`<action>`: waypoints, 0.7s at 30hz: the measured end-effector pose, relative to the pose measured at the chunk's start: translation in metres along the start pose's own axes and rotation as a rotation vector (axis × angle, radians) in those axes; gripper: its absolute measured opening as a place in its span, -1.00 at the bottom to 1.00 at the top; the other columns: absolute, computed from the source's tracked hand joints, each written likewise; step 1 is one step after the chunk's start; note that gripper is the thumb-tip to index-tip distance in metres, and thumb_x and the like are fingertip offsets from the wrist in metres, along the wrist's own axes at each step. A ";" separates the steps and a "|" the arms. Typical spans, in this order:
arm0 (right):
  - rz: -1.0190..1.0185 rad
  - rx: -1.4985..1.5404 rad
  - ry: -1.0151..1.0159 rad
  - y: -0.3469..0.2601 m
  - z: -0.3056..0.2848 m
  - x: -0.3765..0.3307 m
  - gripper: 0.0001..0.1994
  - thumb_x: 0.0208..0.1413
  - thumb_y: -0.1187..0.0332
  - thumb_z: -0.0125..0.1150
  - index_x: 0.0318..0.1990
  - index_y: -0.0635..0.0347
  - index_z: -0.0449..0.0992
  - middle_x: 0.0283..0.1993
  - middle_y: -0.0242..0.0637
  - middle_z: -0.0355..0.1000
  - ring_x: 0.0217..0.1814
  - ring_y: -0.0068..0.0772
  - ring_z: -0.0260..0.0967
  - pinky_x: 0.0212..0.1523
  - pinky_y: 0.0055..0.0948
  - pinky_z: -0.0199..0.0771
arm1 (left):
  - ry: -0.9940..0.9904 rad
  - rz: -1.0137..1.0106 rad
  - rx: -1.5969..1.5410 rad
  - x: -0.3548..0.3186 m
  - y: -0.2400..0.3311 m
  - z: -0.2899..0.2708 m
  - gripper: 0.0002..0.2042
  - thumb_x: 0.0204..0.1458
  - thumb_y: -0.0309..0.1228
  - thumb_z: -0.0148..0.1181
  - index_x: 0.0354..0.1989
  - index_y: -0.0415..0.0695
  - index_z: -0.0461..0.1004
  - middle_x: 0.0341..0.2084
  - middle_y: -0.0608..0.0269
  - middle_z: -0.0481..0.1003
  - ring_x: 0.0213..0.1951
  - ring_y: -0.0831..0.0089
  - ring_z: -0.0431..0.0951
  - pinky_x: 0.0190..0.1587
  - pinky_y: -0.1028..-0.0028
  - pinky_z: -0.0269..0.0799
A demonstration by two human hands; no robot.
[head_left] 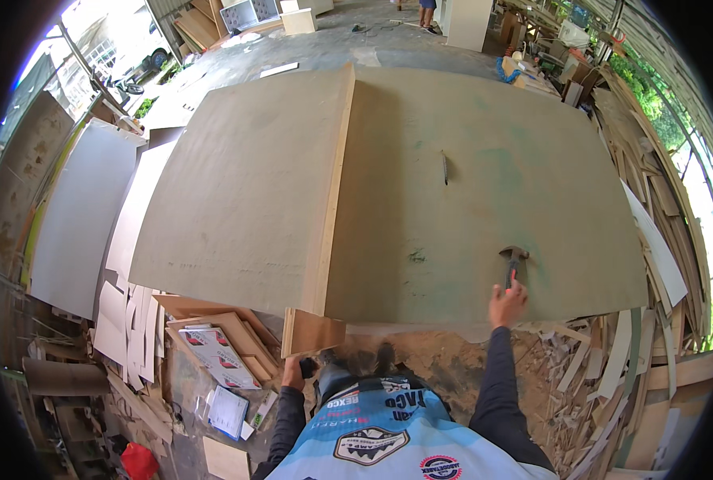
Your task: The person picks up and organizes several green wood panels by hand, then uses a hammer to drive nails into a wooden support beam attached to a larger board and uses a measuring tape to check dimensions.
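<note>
My right hand (507,304) grips the handle of a claw hammer (513,261), whose metal head rests on the large brown workbench top (484,200) near its front edge. My left hand (296,371) hangs low at my side, below the bench, closed around a small dark object that I cannot make out. A thick board (244,192) lies raised on the left half of the bench, and its light wooden edge (328,216) runs front to back. A small plywood block (312,331) sticks out under its near corner, just above my left hand.
A thin dark pencil-like tool (444,168) lies on the bench top. White panels (84,216) lean at the left. Wood offcuts (212,336) and printed boxes (212,356) litter the floor at left. Stacked strips and scraps (652,240) line the right side. Sawdust covers the ground by my feet.
</note>
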State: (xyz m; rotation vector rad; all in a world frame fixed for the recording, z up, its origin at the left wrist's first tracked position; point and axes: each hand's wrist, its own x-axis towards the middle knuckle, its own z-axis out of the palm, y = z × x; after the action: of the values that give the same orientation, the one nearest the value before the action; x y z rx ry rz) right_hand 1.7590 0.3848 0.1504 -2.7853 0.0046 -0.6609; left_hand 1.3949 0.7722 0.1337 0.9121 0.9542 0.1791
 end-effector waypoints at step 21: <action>1.061 1.482 -0.493 -0.194 0.024 -0.065 -0.62 0.09 -0.05 0.14 -0.55 0.03 0.38 -0.68 -0.37 0.34 -0.73 -0.57 0.25 -0.75 -0.60 0.12 | -0.350 0.104 0.387 -0.016 0.053 -0.003 -0.63 0.14 -0.12 -0.01 -0.08 -0.17 0.45 -0.48 0.31 0.47 -0.61 0.57 0.46 -0.59 0.57 0.39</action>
State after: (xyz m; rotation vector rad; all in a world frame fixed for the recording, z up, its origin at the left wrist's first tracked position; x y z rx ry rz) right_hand 1.6997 0.5820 0.1539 -1.1249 0.5683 0.2834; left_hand 1.3962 0.7990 0.1827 1.3019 0.6232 -0.0818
